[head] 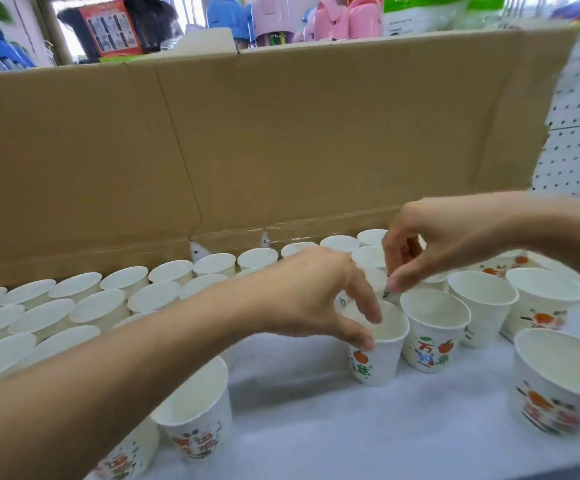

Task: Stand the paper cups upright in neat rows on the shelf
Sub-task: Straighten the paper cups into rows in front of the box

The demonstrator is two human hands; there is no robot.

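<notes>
Where rows of upright paper cups (84, 306) fill the white shelf (316, 427) at left, before a cardboard wall (281, 140), the left hand (316, 296) pinches the rim of an orange-printed cup (378, 362). Just right, the right hand (430, 244) pinches the rim of a half-hidden cup (376, 281).

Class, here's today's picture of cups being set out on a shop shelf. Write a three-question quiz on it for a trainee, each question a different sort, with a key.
1. True or false: the left hand pinches the rim of a paper cup.
2. What stands right behind the cup rows? A) a cardboard panel B) a glass door C) a curtain
3. Fill in: the fruit print on that cup is coloured ____.

Key: 1 true; 2 A; 3 orange.
</notes>
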